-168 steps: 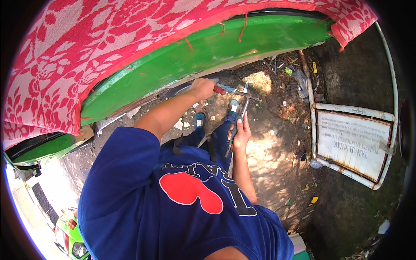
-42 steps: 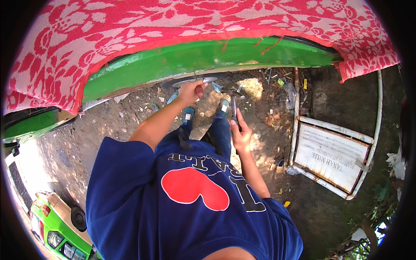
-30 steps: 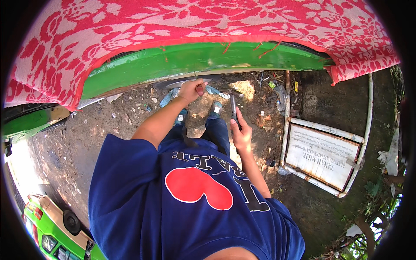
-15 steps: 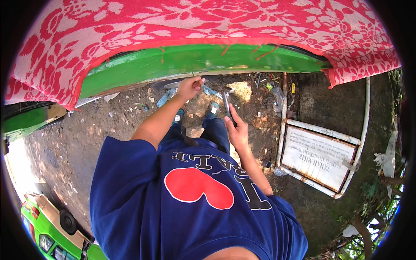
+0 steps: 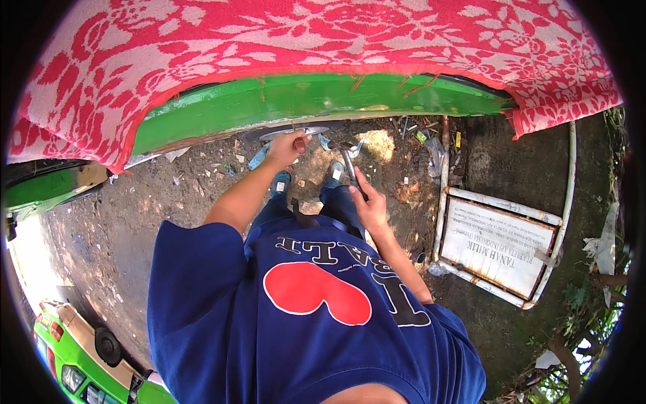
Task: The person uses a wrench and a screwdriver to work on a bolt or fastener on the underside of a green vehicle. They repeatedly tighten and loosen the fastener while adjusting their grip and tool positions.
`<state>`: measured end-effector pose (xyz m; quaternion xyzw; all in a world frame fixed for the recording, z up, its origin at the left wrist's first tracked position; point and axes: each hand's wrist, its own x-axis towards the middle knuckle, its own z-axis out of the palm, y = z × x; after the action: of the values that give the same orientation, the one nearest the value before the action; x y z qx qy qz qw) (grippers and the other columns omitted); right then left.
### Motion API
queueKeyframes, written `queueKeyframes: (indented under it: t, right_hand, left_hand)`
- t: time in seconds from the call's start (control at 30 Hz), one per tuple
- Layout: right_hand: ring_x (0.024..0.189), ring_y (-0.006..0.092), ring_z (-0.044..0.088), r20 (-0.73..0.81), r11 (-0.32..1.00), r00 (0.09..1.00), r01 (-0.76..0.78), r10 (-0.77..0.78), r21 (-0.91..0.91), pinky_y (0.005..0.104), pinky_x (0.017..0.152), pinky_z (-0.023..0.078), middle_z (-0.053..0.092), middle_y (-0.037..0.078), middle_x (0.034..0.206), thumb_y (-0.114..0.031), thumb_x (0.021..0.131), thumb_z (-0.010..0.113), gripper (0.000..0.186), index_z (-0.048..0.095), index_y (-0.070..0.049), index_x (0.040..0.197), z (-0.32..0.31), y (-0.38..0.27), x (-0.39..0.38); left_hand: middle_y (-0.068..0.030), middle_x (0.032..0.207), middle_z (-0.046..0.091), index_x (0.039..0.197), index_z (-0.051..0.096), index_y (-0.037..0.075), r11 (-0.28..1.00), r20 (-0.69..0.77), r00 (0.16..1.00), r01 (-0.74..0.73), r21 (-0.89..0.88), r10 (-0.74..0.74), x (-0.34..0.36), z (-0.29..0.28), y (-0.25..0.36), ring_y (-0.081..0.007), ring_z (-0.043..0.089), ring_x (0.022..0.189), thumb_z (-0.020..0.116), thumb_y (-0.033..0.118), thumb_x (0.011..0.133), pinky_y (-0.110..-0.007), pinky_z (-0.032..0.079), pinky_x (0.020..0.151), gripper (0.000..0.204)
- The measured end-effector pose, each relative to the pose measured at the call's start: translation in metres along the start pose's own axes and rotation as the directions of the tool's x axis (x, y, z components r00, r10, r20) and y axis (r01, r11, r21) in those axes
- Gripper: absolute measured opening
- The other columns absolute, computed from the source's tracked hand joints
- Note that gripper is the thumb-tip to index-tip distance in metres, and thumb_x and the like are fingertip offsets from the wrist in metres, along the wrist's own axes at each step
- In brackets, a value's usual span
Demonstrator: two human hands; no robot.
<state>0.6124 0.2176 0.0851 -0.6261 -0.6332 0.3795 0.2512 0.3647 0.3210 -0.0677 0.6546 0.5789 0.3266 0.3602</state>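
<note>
My left hand (image 5: pixel 283 150) is closed on a red-handled tool (image 5: pixel 301 144) at the lower edge of a curved green panel (image 5: pixel 303 93); the tool's tip is too small to make out clearly. A grey disc-shaped piece (image 5: pixel 316 130) lies just behind that hand. My right hand (image 5: pixel 369 206) is wrapped round the shaft of a metal hammer (image 5: pixel 350 169), whose head is raised to the right of the red handle, apart from it.
A red and pink patterned cloth (image 5: pixel 323 37) drapes over the panel. At the right lies a white rusty framed sign (image 5: pixel 491 249). Litter (image 5: pixel 434 151) is scattered over the dirt ground. A green vehicle (image 5: pixel 81 347) stands at lower left; plants (image 5: pixel 585 316) at the right edge.
Since the oldest frame, the red handle has turned to point toward me. Over the last second, the hammer's shaft has tilted further left, its head nearer the red handle.
</note>
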Motion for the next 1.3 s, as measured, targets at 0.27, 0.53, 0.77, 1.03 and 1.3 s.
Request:
queueKeyframes:
  t: [0.27,0.53,0.77,1.03,1.3]
  right_hand:
    - [0.111,0.0174,0.067,0.025,0.995,0.996,-0.082,0.081,0.053,0.0294,0.091,0.050,0.067,0.020,0.124,-0.011,0.095,0.064,0.045,0.056,-0.007,0.139,-0.010,-0.034,0.013]
    - [0.073,0.0061,0.056,0.082,0.995,0.992,-0.097,0.095,0.020,0.0259,0.072,0.050,0.068,0.007,0.084,-0.013,0.095,0.065,0.048,0.056,-0.014,0.142,-0.010,-0.058,0.025]
    - [0.069,0.0067,0.053,0.092,0.994,0.994,-0.074,0.067,0.075,0.0254,0.068,0.049,0.067,0.002,0.084,-0.013,0.096,0.065,0.049,0.055,-0.015,0.143,-0.010,-0.063,0.022]
    - [0.070,0.0049,0.052,0.103,0.996,0.991,-0.087,0.088,-0.014,0.0229,0.063,0.046,0.064,-0.002,0.087,-0.011,0.095,0.066,0.050,0.054,-0.012,0.143,-0.021,-0.061,0.012]
    - [0.068,0.0069,0.052,0.055,0.996,0.994,-0.089,0.090,-0.014,0.0249,0.067,0.048,0.065,0.003,0.081,-0.013,0.094,0.066,0.049,0.056,-0.013,0.142,-0.024,-0.059,0.006]
  left_hand:
    - [-0.0156,0.063,0.054,0.080,0.057,0.008,0.997,-0.066,0.998,-0.004,-0.080,-0.002,-0.004,-0.018,0.011,-0.0376,0.057,0.061,0.066,0.036,0.094,-0.041,0.044,0.056,0.032]
    - [-0.0139,0.062,0.056,0.081,0.059,0.009,0.998,-0.076,0.996,-0.045,-0.044,0.042,-0.018,-0.043,0.001,-0.0349,0.055,0.059,0.066,0.036,0.094,-0.040,0.044,0.056,0.032]
    - [-0.0149,0.063,0.057,0.084,0.059,0.010,0.995,-0.047,0.999,0.007,-0.101,-0.011,-0.023,-0.041,-0.003,-0.0364,0.057,0.060,0.066,0.036,0.095,-0.042,0.045,0.058,0.029]
    - [-0.0176,0.065,0.056,0.084,0.058,0.010,0.996,-0.088,0.996,-0.026,-0.088,0.018,-0.019,-0.021,-0.019,-0.0411,0.056,0.065,0.067,0.035,0.094,-0.044,0.045,0.058,0.029]
    - [-0.0156,0.068,0.061,0.082,0.060,0.013,0.999,-0.083,0.996,-0.040,-0.027,0.038,-0.014,-0.020,-0.021,-0.0404,0.061,0.071,0.065,0.043,0.093,-0.047,0.047,0.061,0.032]
